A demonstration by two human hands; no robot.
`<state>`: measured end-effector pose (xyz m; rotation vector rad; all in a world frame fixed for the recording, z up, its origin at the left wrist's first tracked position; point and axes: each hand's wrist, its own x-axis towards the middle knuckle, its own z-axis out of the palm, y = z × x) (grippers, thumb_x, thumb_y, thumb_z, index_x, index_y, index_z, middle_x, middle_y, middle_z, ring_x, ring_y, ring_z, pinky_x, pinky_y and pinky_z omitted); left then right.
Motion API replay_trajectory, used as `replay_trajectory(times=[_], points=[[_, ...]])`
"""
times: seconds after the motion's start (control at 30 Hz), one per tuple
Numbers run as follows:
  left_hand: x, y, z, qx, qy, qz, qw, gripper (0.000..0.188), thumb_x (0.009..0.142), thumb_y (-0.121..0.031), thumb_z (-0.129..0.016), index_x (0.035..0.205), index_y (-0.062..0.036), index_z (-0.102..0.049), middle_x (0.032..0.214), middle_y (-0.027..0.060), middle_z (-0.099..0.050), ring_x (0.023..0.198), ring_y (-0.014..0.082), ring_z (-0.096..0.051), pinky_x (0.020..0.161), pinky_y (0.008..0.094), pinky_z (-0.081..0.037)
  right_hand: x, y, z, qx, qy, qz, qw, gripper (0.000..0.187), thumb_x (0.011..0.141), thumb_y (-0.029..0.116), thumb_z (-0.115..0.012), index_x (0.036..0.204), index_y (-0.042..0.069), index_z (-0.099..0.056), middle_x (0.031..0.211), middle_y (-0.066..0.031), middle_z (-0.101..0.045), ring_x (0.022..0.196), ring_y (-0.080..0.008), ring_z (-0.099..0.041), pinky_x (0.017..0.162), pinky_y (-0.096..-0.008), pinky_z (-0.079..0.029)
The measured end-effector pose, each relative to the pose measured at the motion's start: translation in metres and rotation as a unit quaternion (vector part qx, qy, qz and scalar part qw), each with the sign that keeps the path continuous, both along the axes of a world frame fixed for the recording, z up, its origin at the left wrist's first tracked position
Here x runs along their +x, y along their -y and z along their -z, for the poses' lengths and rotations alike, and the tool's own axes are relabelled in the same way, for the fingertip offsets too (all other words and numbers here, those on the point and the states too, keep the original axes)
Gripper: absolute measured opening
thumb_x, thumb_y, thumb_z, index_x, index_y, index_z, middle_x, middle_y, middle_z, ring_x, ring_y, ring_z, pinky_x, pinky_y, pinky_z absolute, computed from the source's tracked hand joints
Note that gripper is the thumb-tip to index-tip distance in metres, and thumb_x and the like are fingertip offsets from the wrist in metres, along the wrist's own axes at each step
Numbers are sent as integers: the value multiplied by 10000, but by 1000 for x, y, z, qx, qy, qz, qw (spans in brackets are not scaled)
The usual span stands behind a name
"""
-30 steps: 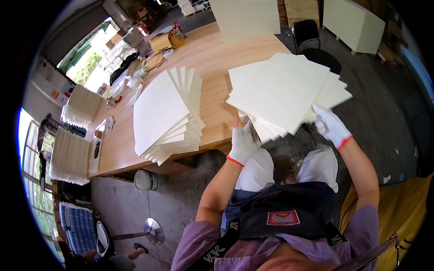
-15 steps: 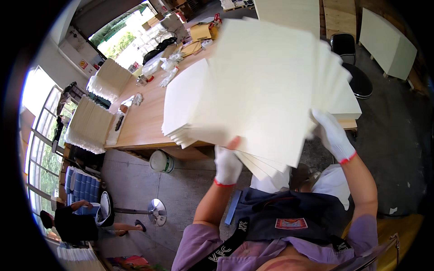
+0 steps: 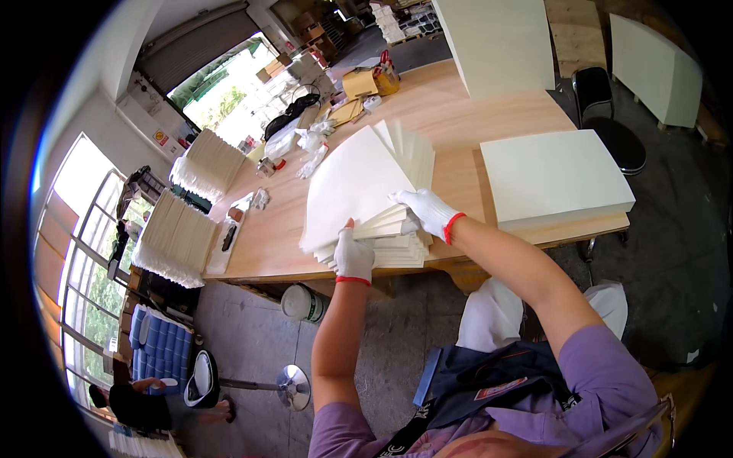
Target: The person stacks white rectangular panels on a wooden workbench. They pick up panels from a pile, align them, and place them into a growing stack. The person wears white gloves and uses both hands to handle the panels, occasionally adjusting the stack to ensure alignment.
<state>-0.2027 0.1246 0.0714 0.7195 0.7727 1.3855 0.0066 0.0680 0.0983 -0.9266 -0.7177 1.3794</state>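
A fanned batch of large cream-white paper sheets point(image 3: 353, 183) rests over a lower stack of sheets point(image 3: 395, 256) at the table's near edge. My left hand point(image 3: 353, 257), in a white glove with a red cuff, is closed on the near edge of the batch, its bare thumb on top. On the right side, my right hand point(image 3: 429, 212), gloved the same way, grips the sheets' edge; some of its fingers are hidden. The layers under my hands are splayed unevenly, with corners sticking out.
To the right lies a neat thick stack of sheets point(image 3: 557, 172). Two tall paper piles point(image 3: 174, 235) stand at the left. Gloves point(image 3: 311, 149) and a tape-like roll lie farther back on the wooden table point(image 3: 450, 126). A bucket point(image 3: 302, 302) stands below; a black chair point(image 3: 611, 137) is right. Another person point(image 3: 141, 404) sits lower left.
Both hands have lowered the fanned sheets from in front of me onto the stack, moving away and leftward. The view has shifted, uncovering the table and the right stack.
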Motion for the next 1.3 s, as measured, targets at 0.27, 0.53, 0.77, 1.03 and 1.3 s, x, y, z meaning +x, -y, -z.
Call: replay_trajectory(times=[0.27,0.53,0.77,1.03,1.3], points=[[-31,-32,55,75,-73,12,994,320,1033,-145,-658,1306,20,-629,1259,119,-629,1157,230,-608,954,333,-551,-17,-7,13,-14,7,46,999,383,896,351,-759,797,25,-583,693,-50,-459,561,-180,-428,579,-413,-557],[-15,-9,9,-12,-57,69,996,320,1088,-253,-598,1326,-42,-626,1361,124,-611,1163,213,-609,1059,392,-503,-9,1,6,-16,-4,31,999,390,929,385,-739,868,17,-627,777,-68,-541,646,-190,-505,629,-372,-526],[-54,88,38,-11,260,146,954,264,1101,-266,-528,1289,-83,-554,1338,91,-600,1243,274,-551,1100,441,-461,59,123,33,-10,6,-149,989,334,1047,393,-640,1096,68,-700,893,-85,-718,698,-174,-665,621,-319,-553],[91,237,55,162,-99,255,948,403,1054,-110,-591,1435,-4,-515,1451,183,-597,1325,326,-589,1149,476,-456,267,340,50,-158,278,125,939,273,987,337,-660,1041,73,-707,783,-58,-701,558,-102,-590,498,-249,-465],[360,241,-17,632,-407,267,603,329,919,-67,-688,1241,-133,-705,1214,98,-697,1161,337,-629,1015,425,-518,393,394,86,-187,491,451,721,625,991,639,-551,1076,34,-680,963,-152,-740,936,-335,-717,858,-457,-518]])
